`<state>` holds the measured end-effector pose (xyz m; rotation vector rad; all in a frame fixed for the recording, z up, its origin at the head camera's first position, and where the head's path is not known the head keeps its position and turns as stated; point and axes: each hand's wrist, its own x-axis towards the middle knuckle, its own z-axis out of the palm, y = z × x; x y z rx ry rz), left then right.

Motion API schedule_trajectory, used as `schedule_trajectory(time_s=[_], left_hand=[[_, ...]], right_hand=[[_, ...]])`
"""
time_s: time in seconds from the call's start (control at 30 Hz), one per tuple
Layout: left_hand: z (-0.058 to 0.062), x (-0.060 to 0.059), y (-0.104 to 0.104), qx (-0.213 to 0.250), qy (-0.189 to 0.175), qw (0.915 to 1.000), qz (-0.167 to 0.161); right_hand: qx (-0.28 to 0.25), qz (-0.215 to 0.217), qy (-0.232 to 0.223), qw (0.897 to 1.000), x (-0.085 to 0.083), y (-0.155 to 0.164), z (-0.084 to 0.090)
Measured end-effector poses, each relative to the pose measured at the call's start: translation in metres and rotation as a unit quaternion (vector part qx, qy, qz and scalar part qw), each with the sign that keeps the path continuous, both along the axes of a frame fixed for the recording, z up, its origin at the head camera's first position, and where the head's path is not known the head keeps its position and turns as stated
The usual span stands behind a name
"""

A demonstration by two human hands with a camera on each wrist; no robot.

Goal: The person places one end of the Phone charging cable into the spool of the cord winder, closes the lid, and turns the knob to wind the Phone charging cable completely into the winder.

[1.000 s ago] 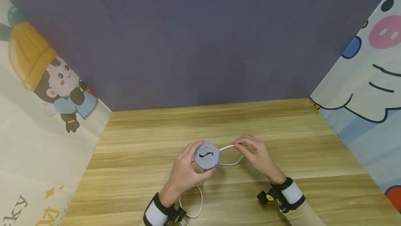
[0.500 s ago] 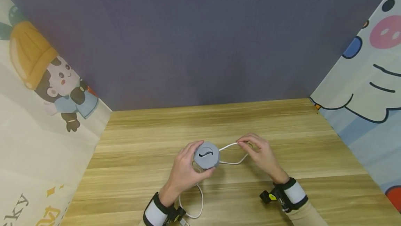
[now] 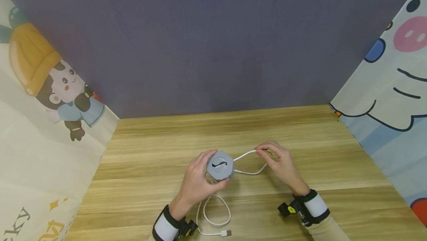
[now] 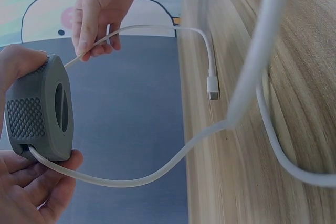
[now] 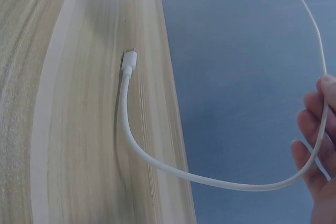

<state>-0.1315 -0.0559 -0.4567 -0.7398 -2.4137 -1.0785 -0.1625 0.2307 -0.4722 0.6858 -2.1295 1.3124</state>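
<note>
My left hand (image 3: pixel 196 181) grips a grey, rounded cable winder (image 3: pixel 220 165) just above the wooden table (image 3: pixel 160 148); the same winder (image 4: pixel 39 111) fills the left of the left wrist view. A white cable (image 3: pixel 245 155) runs out of it to my right hand (image 3: pixel 279 163), which pinches it between thumb and fingers (image 5: pixel 315 145). From there the cable curves back down, and its small white plug (image 5: pixel 128 62) rests on the table. A second stretch of cable (image 3: pixel 213 215) lies looped near my left wrist and ends in a USB plug (image 3: pixel 226 233).
A dark grey wall (image 3: pixel 213 40) closes the back of the table. Cartoon-printed panels stand on the left (image 3: pixel 43 96) and on the right (image 3: pixel 393 85). Bare wood surrounds the hands on all sides.
My right hand has drawn the cable a little further right. The loop by my left wrist has shifted, and its USB plug now shows on the table.
</note>
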Motion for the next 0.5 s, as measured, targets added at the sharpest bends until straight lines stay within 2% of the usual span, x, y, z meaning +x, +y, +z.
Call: schedule_trajectory(time_s=[0.5], left_hand=[[0.0001, 0.0, -0.0019, 0.0, 0.007, 0.9999, 0.007]], right_hand=[[-0.002, -0.017, 0.012, 1.0, -0.0026, 0.0056, 0.0016]])
